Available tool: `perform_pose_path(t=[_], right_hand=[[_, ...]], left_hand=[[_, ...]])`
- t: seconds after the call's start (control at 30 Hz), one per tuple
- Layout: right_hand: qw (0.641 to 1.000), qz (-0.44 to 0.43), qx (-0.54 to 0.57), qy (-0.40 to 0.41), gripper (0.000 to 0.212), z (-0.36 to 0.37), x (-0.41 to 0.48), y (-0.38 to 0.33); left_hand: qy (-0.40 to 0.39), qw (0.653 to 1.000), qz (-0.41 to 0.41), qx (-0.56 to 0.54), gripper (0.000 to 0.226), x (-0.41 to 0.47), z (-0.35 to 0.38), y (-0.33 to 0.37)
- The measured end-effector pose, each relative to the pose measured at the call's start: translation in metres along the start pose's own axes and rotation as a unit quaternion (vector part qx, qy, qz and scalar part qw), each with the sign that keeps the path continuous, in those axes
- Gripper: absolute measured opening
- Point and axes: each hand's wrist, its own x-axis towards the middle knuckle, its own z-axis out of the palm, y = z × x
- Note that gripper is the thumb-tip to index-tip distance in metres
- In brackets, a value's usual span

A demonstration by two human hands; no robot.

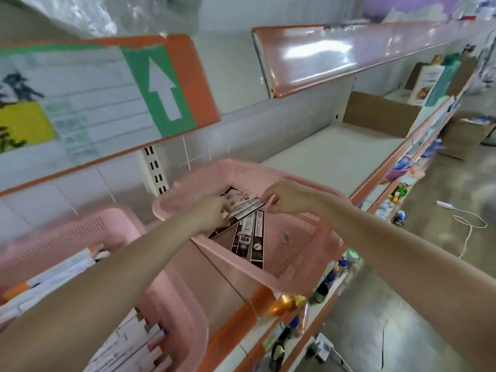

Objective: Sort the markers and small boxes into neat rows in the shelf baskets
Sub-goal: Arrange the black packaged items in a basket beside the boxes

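A pink perforated basket (300, 237) sits on the shelf in front of me with several long, narrow black-and-white boxes (257, 237) lying in it. Both hands are over this basket. My left hand (212, 213) and my right hand (284, 197) each pinch an end of one long box (245, 208), held slanted above the others. A second pink basket (88, 232) at lower left holds several white markers (61, 272) with coloured caps, lying side by side under my left forearm.
Bare white shelf surface (335, 157) stretches right of the basket to a cardboard box (381, 114). Another shelf hangs overhead. An orange and green arrow sign (166, 84) hangs at upper left. Lower shelves hold bottles (324, 285). A white cable (467, 224) lies on the concrete floor.
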Motion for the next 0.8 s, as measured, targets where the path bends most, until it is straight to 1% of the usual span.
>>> perform_pose_path(t=[0.1,0.2,0.27,0.33,0.43,0.5,0.57,0.67,0.8], right_hand=[[0.999,-0.003,-0.032,-0.031,0.043,0.007,0.032,0.003],[0.994,-0.014,-0.075,-0.083,0.05,0.014,0.058,0.008],[0.991,-0.026,-0.084,-0.097,0.049,0.015,0.072,0.01],[0.993,-0.042,-0.069,-0.08,0.043,0.014,0.083,0.011],[0.997,-0.062,-0.034,-0.025,0.032,0.015,0.092,0.01],[0.996,-0.077,-0.044,-0.003,0.032,0.017,0.094,0.01],[0.995,-0.087,-0.055,0.004,0.036,0.022,0.093,0.014],[0.993,-0.094,-0.065,-0.004,0.038,0.029,0.093,0.017],[0.996,-0.087,-0.02,-0.014,0.038,0.034,0.1,0.019]], left_hand=[[-0.022,0.999,-0.016,0.022,0.038,0.016,0.004,-0.003],[-0.033,0.999,-0.03,0.027,0.037,0.028,0.009,-0.006],[-0.027,0.999,-0.038,0.016,0.038,0.034,0.014,-0.012],[-0.002,0.998,-0.057,-0.015,0.038,0.037,0.017,-0.017],[0.025,0.994,-0.099,-0.036,0.032,0.039,0.019,-0.022],[0.03,0.993,-0.112,-0.036,0.032,0.04,0.02,-0.021],[0.032,0.991,-0.121,-0.04,0.036,0.041,0.019,-0.019],[0.05,0.984,-0.146,-0.083,0.025,0.042,0.02,-0.022],[0.098,0.972,-0.187,-0.1,0.02,0.042,0.018,-0.023]])
